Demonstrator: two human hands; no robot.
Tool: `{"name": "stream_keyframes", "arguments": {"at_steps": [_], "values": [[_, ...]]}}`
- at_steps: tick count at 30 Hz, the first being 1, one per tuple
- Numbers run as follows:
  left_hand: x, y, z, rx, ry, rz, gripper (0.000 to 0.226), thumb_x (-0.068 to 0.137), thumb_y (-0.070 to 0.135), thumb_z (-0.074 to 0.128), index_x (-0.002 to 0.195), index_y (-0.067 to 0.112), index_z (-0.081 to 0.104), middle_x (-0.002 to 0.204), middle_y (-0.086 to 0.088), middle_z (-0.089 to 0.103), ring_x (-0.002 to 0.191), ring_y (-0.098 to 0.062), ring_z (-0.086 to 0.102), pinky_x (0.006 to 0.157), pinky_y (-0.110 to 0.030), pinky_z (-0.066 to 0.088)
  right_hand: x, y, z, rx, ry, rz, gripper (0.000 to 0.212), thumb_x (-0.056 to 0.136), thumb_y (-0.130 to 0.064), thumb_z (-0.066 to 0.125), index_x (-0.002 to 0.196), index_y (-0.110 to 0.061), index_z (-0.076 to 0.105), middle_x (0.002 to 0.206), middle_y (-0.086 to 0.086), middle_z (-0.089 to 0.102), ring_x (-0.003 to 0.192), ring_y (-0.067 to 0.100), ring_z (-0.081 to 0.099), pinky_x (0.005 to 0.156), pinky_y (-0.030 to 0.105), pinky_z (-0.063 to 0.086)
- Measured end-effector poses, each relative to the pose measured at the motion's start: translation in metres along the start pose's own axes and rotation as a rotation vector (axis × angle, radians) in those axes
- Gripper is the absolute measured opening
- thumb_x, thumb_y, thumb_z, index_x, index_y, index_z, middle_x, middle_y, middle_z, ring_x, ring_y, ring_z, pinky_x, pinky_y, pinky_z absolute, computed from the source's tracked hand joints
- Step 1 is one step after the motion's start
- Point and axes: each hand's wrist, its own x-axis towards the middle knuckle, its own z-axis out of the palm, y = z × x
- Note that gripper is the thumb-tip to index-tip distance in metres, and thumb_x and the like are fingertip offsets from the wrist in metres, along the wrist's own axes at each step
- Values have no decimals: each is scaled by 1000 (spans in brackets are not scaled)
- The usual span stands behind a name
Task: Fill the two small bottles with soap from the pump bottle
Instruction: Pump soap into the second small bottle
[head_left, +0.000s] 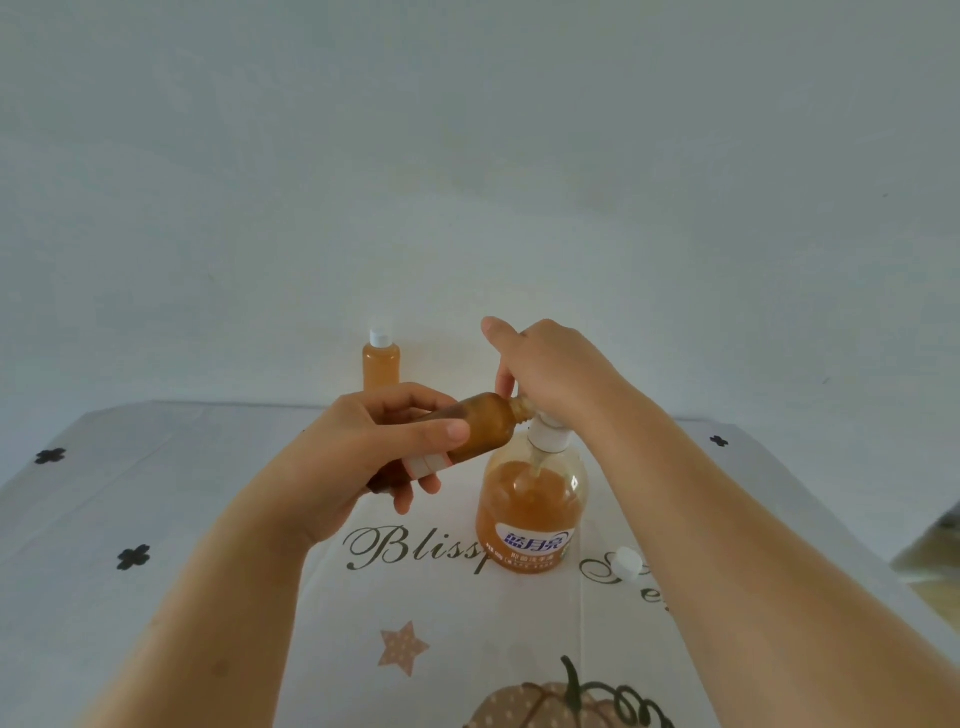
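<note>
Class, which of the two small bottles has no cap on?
The held bottle, gripped in the left hand, tilted, its bare neck at the pump bottle spout. The capped bottle stands upright behind, white cap on.

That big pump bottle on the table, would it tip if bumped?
Probably not: the pump bottle looks squat and over half full, so likely bottom-heavy. The right hand on its pump should steady it. Its smooth wall may be slippery.

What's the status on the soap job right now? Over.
Left hand grips uncapped small bottle, tilted, mouth at the nozzle. Right hand wraps pump bottle top. Second bottle capped, standing behind. Loose cap beside; nothing in the way.
</note>
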Motion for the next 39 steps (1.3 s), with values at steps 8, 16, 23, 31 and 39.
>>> {"name": "stream_keyframes", "arguments": {"at_steps": [8, 16, 23, 31, 39], "values": [[-2, 3, 3, -15, 12, 9, 29, 67, 30, 78, 92, 16, 76, 76, -6, 68, 66, -22, 63, 46, -25, 47, -2, -5, -7, -7, -8, 11, 73, 105, -58, 26, 73, -13, 73, 71, 2, 66, 73, 21, 64, 61, 30, 40], [-5, 6, 4, -40, 5, 44, 42, 56, 40, 81, 90, 16, 76, 76, -8, 67, 66, -23, 63, 45, -25, 46, -5, -9, -16, -46, -18, -16, 73, 105, -60, 26, 80, -12, 75, 77, 4, 70, 78, 22, 68, 77, 36, 50], [-3, 6, 4, -39, 3, 40, 34, 61, 34, 82, 89, 16, 76, 75, -7, 67, 65, -22, 63, 44, -25, 46, -3, -11, -15, -40, -41, -31, 75, 104, -63, 26, 79, -13, 75, 77, 3, 69, 75, 21, 66, 72, 34, 47], [-1, 1, 2, -25, 10, -15, 31, 66, 29, 78, 94, 14, 75, 76, -5, 69, 66, -22, 63, 44, -25, 46, 0, -1, -1, -37, -31, -33, 74, 105, -60, 25, 79, -14, 76, 75, 0, 66, 72, 17, 62, 59, 28, 37], [-2, 2, 2, -13, 9, -6, 33, 66, 30, 79, 95, 14, 75, 76, -5, 68, 67, -22, 63, 46, -25, 47, -1, -1, -1, -21, -18, -25, 73, 104, -60, 25, 74, -15, 74, 74, 0, 66, 73, 17, 63, 60, 28, 38]]}}
